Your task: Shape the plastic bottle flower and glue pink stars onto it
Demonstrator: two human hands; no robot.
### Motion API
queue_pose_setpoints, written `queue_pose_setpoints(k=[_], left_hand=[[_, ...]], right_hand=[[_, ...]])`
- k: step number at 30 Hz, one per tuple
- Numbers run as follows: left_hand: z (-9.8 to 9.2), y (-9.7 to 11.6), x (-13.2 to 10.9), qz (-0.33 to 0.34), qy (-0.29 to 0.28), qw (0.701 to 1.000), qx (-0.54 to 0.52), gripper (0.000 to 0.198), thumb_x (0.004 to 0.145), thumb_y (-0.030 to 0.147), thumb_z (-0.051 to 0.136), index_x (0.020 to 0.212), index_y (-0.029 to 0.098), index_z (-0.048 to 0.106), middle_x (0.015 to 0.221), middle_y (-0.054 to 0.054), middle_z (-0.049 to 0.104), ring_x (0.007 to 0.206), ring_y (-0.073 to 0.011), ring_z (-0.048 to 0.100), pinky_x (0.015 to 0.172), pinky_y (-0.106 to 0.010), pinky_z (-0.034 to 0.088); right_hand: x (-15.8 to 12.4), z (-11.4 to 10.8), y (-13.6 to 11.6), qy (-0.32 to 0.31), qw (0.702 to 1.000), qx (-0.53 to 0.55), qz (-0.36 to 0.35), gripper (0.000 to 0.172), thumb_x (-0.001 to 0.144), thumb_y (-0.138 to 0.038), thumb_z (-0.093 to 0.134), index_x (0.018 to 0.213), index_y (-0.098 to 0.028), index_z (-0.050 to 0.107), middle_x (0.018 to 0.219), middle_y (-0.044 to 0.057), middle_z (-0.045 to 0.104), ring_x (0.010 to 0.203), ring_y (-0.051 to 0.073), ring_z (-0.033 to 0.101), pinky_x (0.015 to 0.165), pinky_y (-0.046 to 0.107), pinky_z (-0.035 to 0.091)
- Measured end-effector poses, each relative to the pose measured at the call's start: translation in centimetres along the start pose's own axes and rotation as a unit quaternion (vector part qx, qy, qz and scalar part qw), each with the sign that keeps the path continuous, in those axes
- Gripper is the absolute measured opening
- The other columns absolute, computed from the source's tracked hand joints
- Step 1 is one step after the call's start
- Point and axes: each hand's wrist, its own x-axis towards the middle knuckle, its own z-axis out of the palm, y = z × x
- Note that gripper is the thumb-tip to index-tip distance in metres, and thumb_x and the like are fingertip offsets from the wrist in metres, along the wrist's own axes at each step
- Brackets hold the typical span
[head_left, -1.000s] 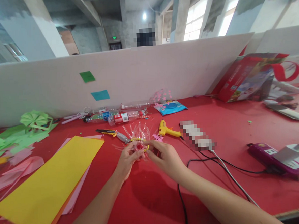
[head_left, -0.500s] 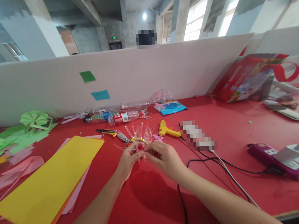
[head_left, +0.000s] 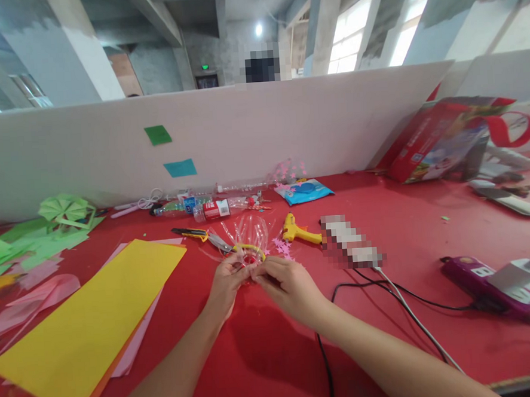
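Note:
Between my two hands is the clear top of a plastic bottle point(head_left: 251, 232), cut into thin strips that fan outward away from me. Its round opening, with red showing through, faces me. My left hand point(head_left: 227, 281) pinches it from the left side. The fingers of my right hand point(head_left: 285, 281) are closed on its near right edge. Just behind it lie scissors point(head_left: 220, 242) with yellow handles, partly covered by the strips. Pink paper stars point(head_left: 282, 248) lie to its right, close to a yellow hot glue gun point(head_left: 300, 231).
A yellow paper sheet point(head_left: 93, 329) tops a stack at left, with green paper point(head_left: 66, 212) beyond. A utility knife point(head_left: 190, 233), plastic bottles point(head_left: 216, 210) and a blue packet point(head_left: 304, 191) lie farther back. Cables run right to a purple power strip point(head_left: 486, 287). A white partition point(head_left: 252, 133) stands behind.
My fingers have shifted slightly on the cut bottle, and its strips have tilted a little. The view has moved slightly; the things on the table lie as before.

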Motion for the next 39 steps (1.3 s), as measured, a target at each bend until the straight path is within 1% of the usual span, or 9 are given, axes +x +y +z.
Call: queue_pose_setpoints(k=[6, 12, 16, 21, 26, 28, 34, 36, 39], left_hand=[[0.2, 0.2, -0.1, 0.000, 0.001, 1.000, 0.010, 0.039, 0.056, 0.030, 0.080, 0.090, 0.014, 0.067, 0.077, -0.003, 0.068, 0.064, -0.0122, 0.059, 0.061, -0.023, 0.046], [-0.5, 0.5, 0.0, -0.001, -0.006, 0.999, 0.046, 0.040, 0.061, 0.030, 0.078, 0.097, 0.018, 0.065, 0.081, -0.003, 0.068, 0.068, -0.0128, 0.061, 0.064, -0.023, 0.046], [-0.6, 0.4, -0.1, 0.004, -0.018, 0.999, 0.039, 0.044, 0.060, 0.031, 0.078, 0.100, 0.019, 0.065, 0.077, -0.001, 0.067, 0.063, -0.0104, 0.058, 0.061, -0.022, 0.045], [-0.4, 0.5, -0.1, 0.007, -0.024, 0.999, 0.025, 0.047, 0.060, 0.032, 0.078, 0.102, 0.019, 0.064, 0.086, -0.004, 0.067, 0.066, -0.0121, 0.059, 0.058, -0.022, 0.044], [-0.4, 0.4, -0.1, 0.017, -0.014, 0.999, 0.025, 0.039, 0.062, 0.029, 0.077, 0.098, 0.019, 0.065, 0.082, -0.002, 0.066, 0.067, -0.0111, 0.058, 0.061, -0.021, 0.044], [-0.4, 0.4, 0.0, 0.017, -0.009, 1.000, 0.022, 0.038, 0.063, 0.028, 0.076, 0.099, 0.020, 0.065, 0.080, -0.001, 0.065, 0.066, -0.0097, 0.057, 0.063, -0.021, 0.044], [-0.6, 0.4, 0.0, -0.007, -0.007, 0.999, 0.046, 0.037, 0.065, 0.029, 0.075, 0.099, 0.018, 0.065, 0.071, 0.001, 0.063, 0.057, -0.0083, 0.052, 0.055, -0.021, 0.040], [-0.5, 0.5, -0.1, -0.005, -0.014, 0.999, 0.042, 0.037, 0.065, 0.029, 0.076, 0.098, 0.017, 0.065, 0.067, 0.002, 0.061, 0.056, -0.0085, 0.051, 0.055, -0.022, 0.040], [-0.3, 0.7, -0.2, -0.010, -0.019, 0.999, 0.032, 0.040, 0.065, 0.029, 0.076, 0.100, 0.017, 0.063, 0.064, 0.003, 0.059, 0.055, -0.0078, 0.050, 0.056, -0.022, 0.039]], right_hand=[[0.0, 0.0, -0.1, -0.005, 1.000, -0.005, 0.012, 0.016, 0.082, -0.010, 0.049, 0.071, -0.018, 0.057, 0.070, 0.002, 0.060, 0.065, 0.014, 0.055, 0.060, 0.022, 0.040], [0.1, -0.4, -0.2, 0.048, 0.998, 0.023, 0.029, 0.012, 0.085, -0.016, 0.052, 0.079, -0.018, 0.062, 0.072, 0.002, 0.062, 0.064, 0.013, 0.055, 0.059, 0.023, 0.041], [0.0, -0.6, -0.2, 0.062, 0.997, 0.027, 0.021, 0.013, 0.085, -0.016, 0.051, 0.082, -0.018, 0.063, 0.075, 0.003, 0.062, 0.064, 0.013, 0.055, 0.059, 0.023, 0.042], [-0.2, -0.5, -0.4, 0.053, 0.999, 0.010, 0.008, 0.012, 0.085, -0.018, 0.053, 0.089, -0.017, 0.065, 0.074, 0.002, 0.059, 0.059, 0.011, 0.051, 0.054, 0.022, 0.039], [-0.3, -0.6, -1.1, 0.059, 0.998, 0.004, -0.023, 0.014, 0.086, -0.017, 0.052, 0.091, -0.017, 0.065, 0.073, 0.002, 0.059, 0.056, 0.010, 0.051, 0.051, 0.021, 0.040], [-0.4, -1.1, -1.4, 0.081, 0.996, 0.009, -0.046, 0.014, 0.086, -0.019, 0.052, 0.094, -0.018, 0.064, 0.075, 0.002, 0.059, 0.057, 0.010, 0.051, 0.052, 0.022, 0.041], [-0.4, -3.2, -1.4, 0.223, 0.968, 0.012, -0.115, 0.014, 0.086, -0.013, 0.051, 0.094, -0.019, 0.062, 0.087, 0.006, 0.061, 0.075, 0.015, 0.056, 0.062, 0.027, 0.046], [-0.1, -3.3, -1.2, 0.211, 0.972, 0.002, -0.100, 0.012, 0.087, -0.014, 0.051, 0.085, -0.019, 0.062, 0.080, 0.005, 0.061, 0.074, 0.016, 0.056, 0.065, 0.028, 0.046], [0.2, -2.8, -0.9, 0.143, 0.987, 0.006, -0.067, 0.017, 0.089, -0.018, 0.047, 0.077, -0.019, 0.060, 0.073, 0.004, 0.060, 0.069, 0.015, 0.056, 0.063, 0.028, 0.045]])
